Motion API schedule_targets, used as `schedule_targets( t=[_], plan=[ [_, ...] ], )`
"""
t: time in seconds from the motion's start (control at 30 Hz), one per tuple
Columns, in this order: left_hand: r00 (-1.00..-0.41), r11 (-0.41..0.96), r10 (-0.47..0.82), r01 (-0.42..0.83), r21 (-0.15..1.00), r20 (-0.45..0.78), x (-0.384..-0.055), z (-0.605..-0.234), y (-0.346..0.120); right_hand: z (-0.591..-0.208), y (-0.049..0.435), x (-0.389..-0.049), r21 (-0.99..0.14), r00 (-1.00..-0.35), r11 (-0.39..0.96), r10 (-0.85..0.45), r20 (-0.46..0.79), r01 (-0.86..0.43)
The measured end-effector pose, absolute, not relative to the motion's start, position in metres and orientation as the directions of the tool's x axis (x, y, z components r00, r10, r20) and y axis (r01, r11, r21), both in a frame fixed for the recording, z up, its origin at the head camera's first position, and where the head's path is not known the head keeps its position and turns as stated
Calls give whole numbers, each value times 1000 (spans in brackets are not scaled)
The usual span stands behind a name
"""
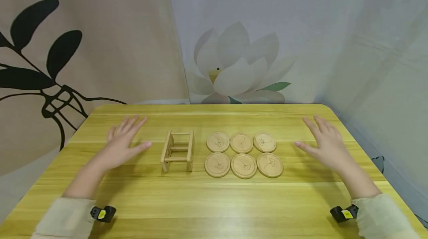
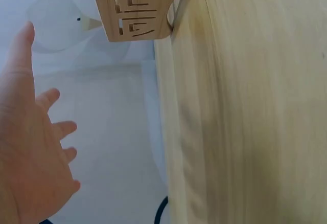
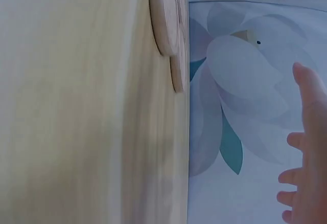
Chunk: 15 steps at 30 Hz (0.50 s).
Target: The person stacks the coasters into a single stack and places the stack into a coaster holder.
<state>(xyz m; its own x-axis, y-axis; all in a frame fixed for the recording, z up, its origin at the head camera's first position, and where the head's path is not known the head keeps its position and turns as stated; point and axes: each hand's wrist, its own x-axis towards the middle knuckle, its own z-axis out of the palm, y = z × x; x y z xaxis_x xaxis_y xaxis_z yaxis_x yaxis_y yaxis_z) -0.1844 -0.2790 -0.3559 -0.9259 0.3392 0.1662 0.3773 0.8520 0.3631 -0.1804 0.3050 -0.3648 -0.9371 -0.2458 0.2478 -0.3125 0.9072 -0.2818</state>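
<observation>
My left hand (image 1: pixel 122 146) hovers over the left side of the table, fingers spread and holding nothing. Nearest to it stands a small wooden rack (image 1: pixel 168 149) with slatted bars; its side panel (image 2: pixel 140 9) with cut-out shapes shows in the left wrist view. Right of the rack lie several round wooden coasters (image 1: pixel 244 165) in two rows, each engraved with a leaf-like figure. Over on the right, my right hand (image 1: pixel 327 146) is also spread and holds nothing, apart from the coasters. Coaster edges (image 3: pixel 164 17) appear at the top of the right wrist view.
The wooden table (image 1: pixel 220 205) has rounded far corners. Behind it hangs a pale curtain (image 1: pixel 133 45) printed with dark leaves and a large flower. Black wrist cameras (image 1: pixel 103 213) sit at both sleeve cuffs.
</observation>
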Motion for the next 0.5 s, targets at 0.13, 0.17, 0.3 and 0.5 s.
schedule_targets(
  t=[0.13,0.17,0.3,0.5],
  plan=[
    [-919,825,357,395,405,168,-185,-360,-276,-369,298,-179,-305,-931,892,-260,256,-333],
    [-917,818,361,398,415,169,-185,-361,-275,-370,296,-178,-311,-928,888,-264,262,-340],
    [-909,791,378,416,449,178,-186,-366,-272,-373,289,-175,-336,-923,872,-271,272,-355],
    [-901,740,384,431,516,203,-189,-377,-269,-378,280,-171,-390,-932,854,-262,250,-345]
  ],
)
